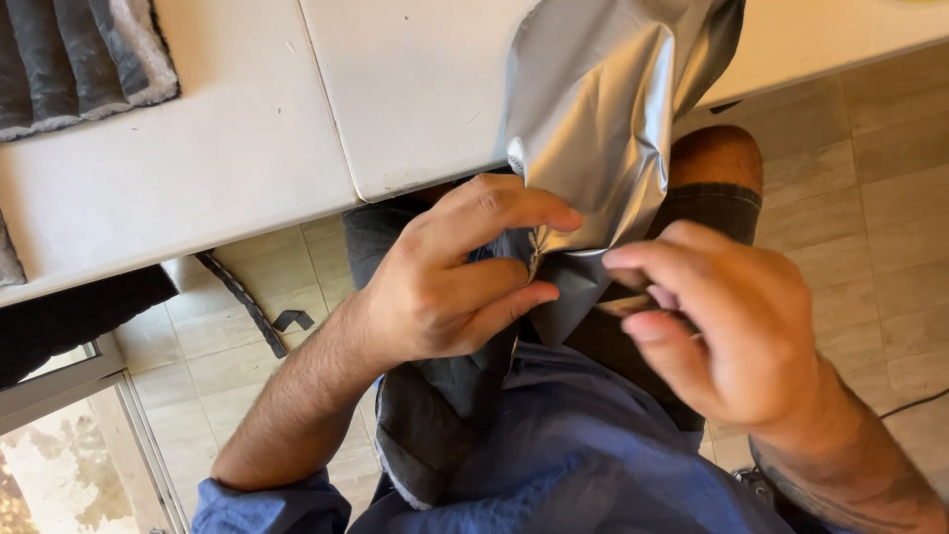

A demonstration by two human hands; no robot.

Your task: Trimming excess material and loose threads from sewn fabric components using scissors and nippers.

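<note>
Left hand (445,277) pinching silver fabric (593,109) at seam, thumb and fingers closed on edge. Right hand (732,326) just beside, fingertips gripping same fabric's lower fold. Fabric draping up from between hands onto white table (247,129) above. Grey padded stack (79,54) well apart, beyond left hand. Tiled floor (880,198) below.

Left hand (450,277), right hand (727,326); fingers pinched
</note>
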